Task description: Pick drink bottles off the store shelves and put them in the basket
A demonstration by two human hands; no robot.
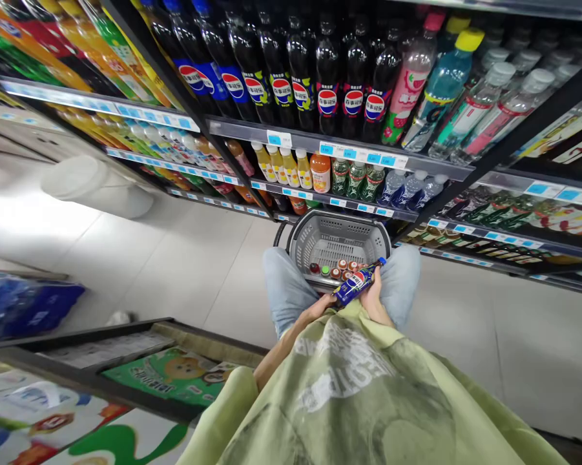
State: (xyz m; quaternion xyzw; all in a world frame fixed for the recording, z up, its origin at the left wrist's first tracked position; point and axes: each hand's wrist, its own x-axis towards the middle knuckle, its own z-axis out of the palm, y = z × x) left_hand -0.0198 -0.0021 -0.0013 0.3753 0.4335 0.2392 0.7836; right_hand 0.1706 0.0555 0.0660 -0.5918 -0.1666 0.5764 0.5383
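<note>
A dark cola bottle with a blue cap and blue label [355,286] lies tilted between my two hands, above the near edge of a grey basket [342,227]. My left hand [322,305] is closed round the bottle's lower end. Near the cap end, my right hand [373,294] grips its other side. Inside the basket, several bottles with brown caps [342,265] stand together, beside a green-capped one [325,270] and a dark red-capped one [314,267]. The basket sits on the floor between my knees.
Shelves of drinks rise in front, with price rails [339,150] along their edges. A white bin [97,187] stands on the floor at the left. Behind me to the left are a display with a green box [169,374] and blue packs [29,307].
</note>
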